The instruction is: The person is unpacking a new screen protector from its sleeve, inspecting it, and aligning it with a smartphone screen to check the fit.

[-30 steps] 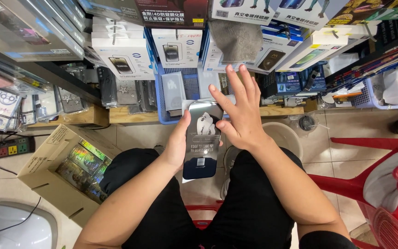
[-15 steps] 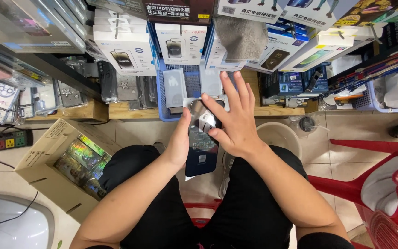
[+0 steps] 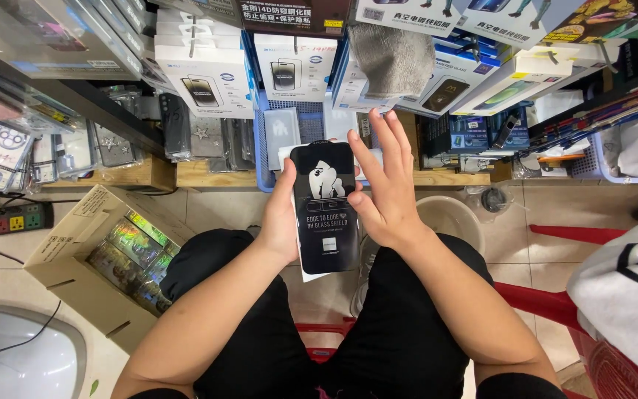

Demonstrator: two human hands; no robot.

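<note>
My left hand point(image 3: 283, 214) grips the left edge of a flat black screen-protector package point(image 3: 324, 207) with a white sleeve behind it, held upright above my knees. My right hand point(image 3: 383, 188) is at the package's right edge, thumb pressing on its face and fingers spread upward. Both forearms reach forward from my lap over black trousers.
A cardboard box point(image 3: 75, 236) of shiny packets stands on the floor at left. A blue basket point(image 3: 263, 166) and stacked white product boxes point(image 3: 204, 81) fill the shelves ahead. A power strip point(image 3: 15, 219) lies far left. Red plastic stools point(image 3: 592, 325) are at right, a beige bucket point(image 3: 455, 214) beside my knee.
The package has turned from its shiny clear side to its black printed face and risen slightly. My right thumb has come onto its front.
</note>
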